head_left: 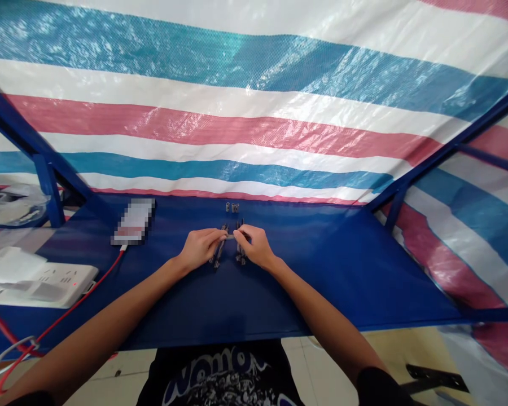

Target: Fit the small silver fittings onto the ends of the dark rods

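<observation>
My left hand (201, 248) and my right hand (254, 246) meet above the middle of the blue table top (322, 270), pinching a small pale piece (231, 237) between their fingertips. Under the fingers lie two dark slender parts, one (217, 252) beneath my left hand and one (240, 247) beneath my right. Their exact shape is partly hidden and too small to tell. Just beyond my hands stand several small metal-and-dark fittings (232, 207), untouched and apart from my fingers.
A smartphone (134, 221) with a pixelated screen lies at the table's left, its red cable (88, 299) running down past a white power strip (42, 285) with papers on it. Blue metal frame bars and a striped tarpaulin (237, 129) rise behind the table.
</observation>
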`<state>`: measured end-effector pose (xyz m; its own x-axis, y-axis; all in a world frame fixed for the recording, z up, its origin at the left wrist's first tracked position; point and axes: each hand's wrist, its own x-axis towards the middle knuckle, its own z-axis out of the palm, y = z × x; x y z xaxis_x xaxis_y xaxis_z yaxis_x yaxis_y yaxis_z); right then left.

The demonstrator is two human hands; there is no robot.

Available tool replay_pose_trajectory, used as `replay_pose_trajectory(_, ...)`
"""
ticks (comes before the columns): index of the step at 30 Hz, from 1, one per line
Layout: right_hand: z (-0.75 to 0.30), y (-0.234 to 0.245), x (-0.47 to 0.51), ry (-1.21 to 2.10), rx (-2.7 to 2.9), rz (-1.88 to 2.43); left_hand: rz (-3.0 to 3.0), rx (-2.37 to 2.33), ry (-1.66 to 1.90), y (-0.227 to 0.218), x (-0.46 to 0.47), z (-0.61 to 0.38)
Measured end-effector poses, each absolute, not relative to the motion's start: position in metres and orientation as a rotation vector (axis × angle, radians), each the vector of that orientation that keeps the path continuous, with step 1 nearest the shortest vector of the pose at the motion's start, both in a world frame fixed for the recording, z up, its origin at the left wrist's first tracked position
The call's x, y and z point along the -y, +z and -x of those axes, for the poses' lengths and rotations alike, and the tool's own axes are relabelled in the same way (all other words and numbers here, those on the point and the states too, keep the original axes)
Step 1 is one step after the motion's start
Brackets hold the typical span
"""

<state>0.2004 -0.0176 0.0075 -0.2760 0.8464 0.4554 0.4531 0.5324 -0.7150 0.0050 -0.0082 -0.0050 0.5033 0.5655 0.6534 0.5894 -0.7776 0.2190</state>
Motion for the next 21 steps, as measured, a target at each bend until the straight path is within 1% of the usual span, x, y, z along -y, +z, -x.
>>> replay_pose_trajectory(6, -0.201, 0.01, 0.016, 0.799, 1.514, 1.122, 2.653, 1.111, -1.185, -0.002, 0.009, -0.004)
replay_pose_trajectory(12, -0.209, 0.007, 0.001, 1.006, 1.101, 1.068, 2.769, 0.964, -1.108, 0.002, 0.013, -0.007)
replay_pose_trajectory(17, -0.209, 0.001, -0.002, 1.086, 1.11, 1.107, 2.628, 1.302, -1.101, 0.003, 0.012, -0.007)
replay_pose_trajectory(19, -0.206, -0.001, -0.001, 1.086, 1.182, 1.12, 2.599, 1.464, -0.974, 0.003, 0.009, -0.007)
replay_pose_trajectory(21, -0.204, -0.003, 0.002, 1.091, 1.272, 1.133, 2.61, 1.596, -0.761, 0.003, 0.007, -0.007)
